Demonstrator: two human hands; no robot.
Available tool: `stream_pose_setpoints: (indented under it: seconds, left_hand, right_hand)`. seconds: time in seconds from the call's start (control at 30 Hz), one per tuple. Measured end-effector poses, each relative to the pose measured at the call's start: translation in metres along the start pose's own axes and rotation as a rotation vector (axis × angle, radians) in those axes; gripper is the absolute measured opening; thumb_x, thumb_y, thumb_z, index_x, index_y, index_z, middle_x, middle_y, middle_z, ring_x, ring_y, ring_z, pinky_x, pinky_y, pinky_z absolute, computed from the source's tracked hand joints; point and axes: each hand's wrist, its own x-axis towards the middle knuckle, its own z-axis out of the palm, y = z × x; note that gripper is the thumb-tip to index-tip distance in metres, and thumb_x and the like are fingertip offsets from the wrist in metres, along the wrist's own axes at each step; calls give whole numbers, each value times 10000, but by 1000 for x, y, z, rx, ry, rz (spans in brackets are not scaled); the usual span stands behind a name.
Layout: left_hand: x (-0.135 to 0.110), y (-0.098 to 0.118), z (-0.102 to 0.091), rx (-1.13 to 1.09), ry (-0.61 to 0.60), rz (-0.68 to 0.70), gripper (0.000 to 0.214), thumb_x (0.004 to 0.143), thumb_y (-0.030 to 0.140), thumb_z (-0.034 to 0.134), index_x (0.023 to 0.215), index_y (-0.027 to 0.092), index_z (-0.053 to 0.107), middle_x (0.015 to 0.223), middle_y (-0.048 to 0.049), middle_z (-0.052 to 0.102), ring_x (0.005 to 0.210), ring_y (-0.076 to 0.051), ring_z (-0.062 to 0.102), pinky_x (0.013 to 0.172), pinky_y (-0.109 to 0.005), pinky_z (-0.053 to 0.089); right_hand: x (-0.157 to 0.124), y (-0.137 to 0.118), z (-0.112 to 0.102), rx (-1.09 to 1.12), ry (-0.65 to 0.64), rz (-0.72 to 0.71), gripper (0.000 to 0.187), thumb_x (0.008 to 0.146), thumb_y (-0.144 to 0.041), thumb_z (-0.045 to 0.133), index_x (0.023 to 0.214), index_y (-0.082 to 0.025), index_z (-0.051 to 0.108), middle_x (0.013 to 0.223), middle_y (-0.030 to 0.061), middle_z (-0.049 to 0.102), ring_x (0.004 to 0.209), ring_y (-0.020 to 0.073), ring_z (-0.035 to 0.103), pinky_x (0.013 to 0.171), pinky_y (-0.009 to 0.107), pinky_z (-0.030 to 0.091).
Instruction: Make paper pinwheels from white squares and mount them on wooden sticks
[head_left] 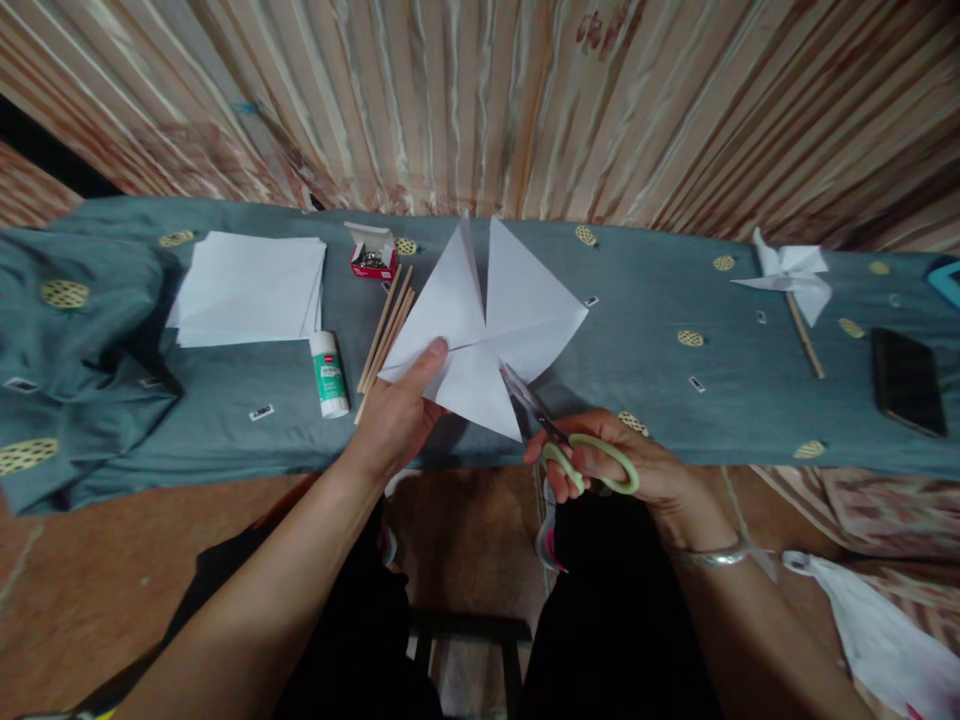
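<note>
My left hand [401,410] pinches a square sheet of white paper [525,290] near its left corner, thumb on top. Slits run from the paper's corners toward its middle, with gaps at the top and lower right and a narrow cut by my thumb. In my right hand [615,450] are scissors [600,462] with pale green handles, my fingers through the loops. The scissor blades point up and left into the lower right slit, their tips near the paper's middle. The paper is held above the cloth-covered table.
On the grey-green cloth [645,380] lie a stack of white paper [251,290], a glue stick [328,375], several wooden sticks [386,335] and an open red box [373,255] of small metal pieces. A paper pinwheel [799,275] on a stick and a black phone [907,380] lie at right. A pleated curtain [480,100] hangs behind.
</note>
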Motion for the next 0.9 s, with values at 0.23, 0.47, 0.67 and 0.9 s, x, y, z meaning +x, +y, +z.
stream_pose_setpoints:
  seconds: [0.23,0.47,0.67,0.9]
  left_hand:
    - [0,-1,1,-40,-30,-39,366,812,193,651,1174,149,616,1125,-88,689,895,-198,691,781,-315,596]
    - [1,-3,0,-75,-18,-37,329,844,174,615,1172,152,607,1140,-76,667,805,-144,666,680,-244,600]
    - [-1,-2,0,-69,-32,-37,357,839,195,626,1192,149,601,1201,-99,647,912,-194,673,759,-316,608]
    - [-1,-2,0,-75,-67,-36,406,843,223,632,1235,138,567,1249,-138,628,1103,-271,629,839,-375,592]
  right_hand:
    - [8,7,4,56,20,-32,467,708,-532,750,913,-119,679,628,13,662,509,66,539,498,184,435]
    - [15,11,12,65,80,-89,444,687,-554,757,831,-140,689,604,5,654,482,58,509,476,187,408]
    - [19,14,17,31,134,-120,466,685,-579,744,833,-141,689,590,2,645,475,61,501,474,202,404]
    - [21,14,18,9,163,-90,492,674,-581,749,877,-137,689,586,-7,647,493,75,547,505,208,449]
